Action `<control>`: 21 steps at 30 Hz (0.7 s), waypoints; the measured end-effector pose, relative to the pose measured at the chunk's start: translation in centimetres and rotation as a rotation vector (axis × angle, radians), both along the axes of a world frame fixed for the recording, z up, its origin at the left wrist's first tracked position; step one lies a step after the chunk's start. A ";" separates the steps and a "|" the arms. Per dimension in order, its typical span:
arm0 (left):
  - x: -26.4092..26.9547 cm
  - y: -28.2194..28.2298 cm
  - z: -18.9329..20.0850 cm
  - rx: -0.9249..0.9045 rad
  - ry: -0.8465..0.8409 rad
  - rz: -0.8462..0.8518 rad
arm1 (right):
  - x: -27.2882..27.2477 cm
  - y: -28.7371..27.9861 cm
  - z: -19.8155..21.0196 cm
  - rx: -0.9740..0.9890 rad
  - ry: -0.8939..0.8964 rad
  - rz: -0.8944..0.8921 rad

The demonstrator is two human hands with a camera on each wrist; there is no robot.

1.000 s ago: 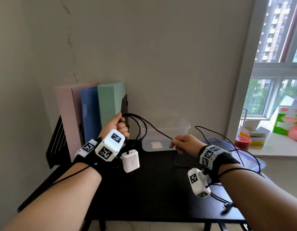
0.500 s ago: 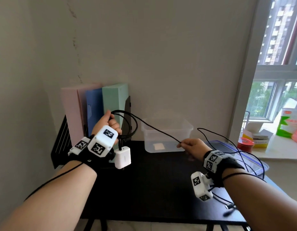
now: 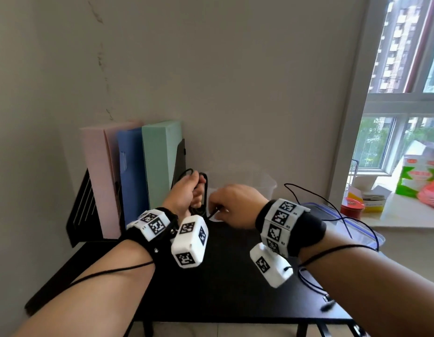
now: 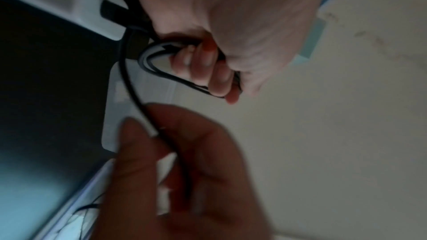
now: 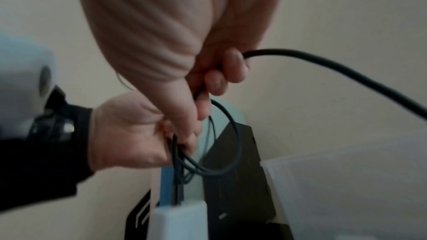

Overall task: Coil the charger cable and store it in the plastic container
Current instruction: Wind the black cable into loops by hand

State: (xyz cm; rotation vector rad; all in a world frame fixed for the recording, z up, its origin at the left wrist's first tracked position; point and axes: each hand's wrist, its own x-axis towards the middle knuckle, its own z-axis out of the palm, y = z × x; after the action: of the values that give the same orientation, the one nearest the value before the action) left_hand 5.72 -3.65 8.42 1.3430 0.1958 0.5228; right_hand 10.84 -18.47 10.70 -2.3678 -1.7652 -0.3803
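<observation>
Presently recorded:

- Left hand (image 3: pixel 184 193): raised above the rear of the black table (image 3: pixel 223 283), its grip clenched round several loops of the thin black charger cable (image 3: pixel 203 190); in the left wrist view the fingers (image 4: pixel 208 67) curled through the loops.
- Right hand (image 3: pixel 233 205): just beside the left hand, its grip pinching a free run of the same cable; in the right wrist view the cable (image 5: pixel 335 68) left the fingers (image 5: pixel 233 65) and ran off to the right.
- White block-shaped charger adapter (image 5: pixel 180 220): hung below the coil, in the wrist views only; hidden behind a wrist unit in the head view.
- Clear rectangular plastic container (image 3: pixel 267 188): stood on the table against the wall, behind the right hand, uncovered; the cable was outside it.
- Clear lid with blue rim (image 3: pixel 352 227): lay at the table's right edge.
- Pink, blue and green upright folders (image 3: pixel 138 176): stood in a black rack at the rear left.
- Loose black cable tail (image 3: pixel 315 288): trailed over the table's right front.
</observation>
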 end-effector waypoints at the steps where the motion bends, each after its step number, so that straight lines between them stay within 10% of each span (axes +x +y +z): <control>1: 0.0 -0.6 -0.1 0.051 0.014 0.007 | -0.1 0.2 0.4 0.028 0.016 0.028; 12: -0.2 -1.9 0.1 -0.018 0.091 -0.342 | 3.1 -0.1 2.0 0.409 0.300 -0.016; 21: -0.6 -1.4 0.2 -0.111 0.044 -0.450 | 5.1 -1.4 1.5 0.279 0.874 -0.004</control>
State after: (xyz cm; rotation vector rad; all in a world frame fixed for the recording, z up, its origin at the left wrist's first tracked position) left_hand 5.10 -5.10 8.65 1.2415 -0.0434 0.1012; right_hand 15.93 -19.85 12.17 -1.8829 -1.1903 0.3503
